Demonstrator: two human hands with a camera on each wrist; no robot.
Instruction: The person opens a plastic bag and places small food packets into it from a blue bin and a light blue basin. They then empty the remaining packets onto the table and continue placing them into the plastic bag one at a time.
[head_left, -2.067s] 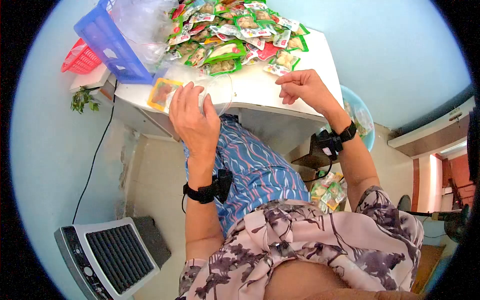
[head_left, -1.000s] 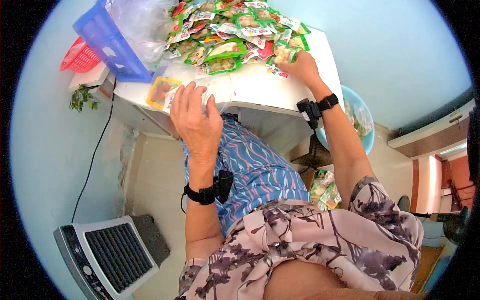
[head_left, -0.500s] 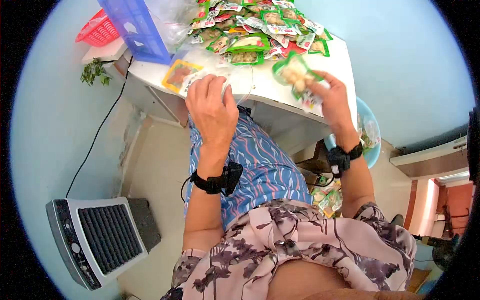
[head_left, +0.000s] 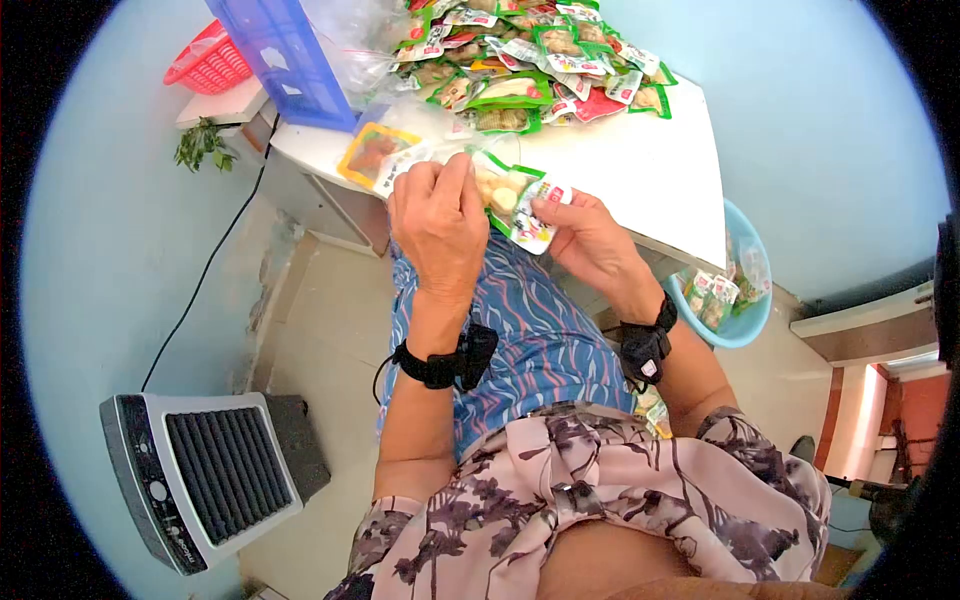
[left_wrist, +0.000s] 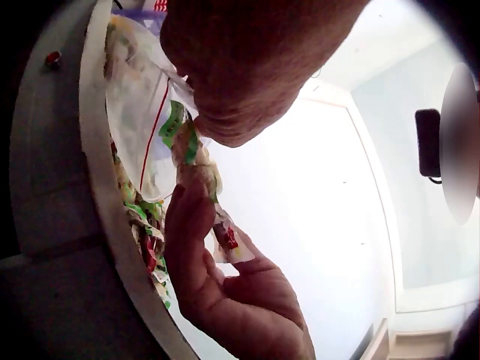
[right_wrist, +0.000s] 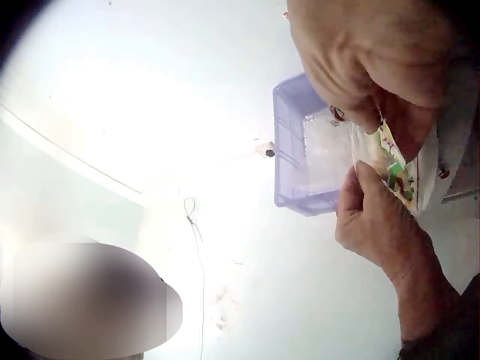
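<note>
My right hand [head_left: 598,245] pinches a vacuum-sealed food packet [head_left: 500,192] by its white printed end. Its green-edged end, with pale pieces inside, reaches toward my left hand [head_left: 436,235]. With curled fingers, the left hand grips the edge of a clear plastic bag [left_wrist: 135,142], which has a red line along it. A yellow-edged packet [head_left: 372,152] lies in the bag at the table's front edge. In the left wrist view the green end of the held packet overlaps the bag's edge. The left fingertips are partly hidden in the head view.
Many similar packets [head_left: 515,92] are heaped at the back of the white table [head_left: 650,170]. A blue-purple plastic basket [head_left: 290,70] stands to the left with clear bags beside it. On the floor at right is a light blue tub [head_left: 750,312] holding packets.
My right hand reached to the heap's right side, picked up a green-edged packet and brought it left to the bag. The left hand stayed by the bag, its fingers now more curled.
</note>
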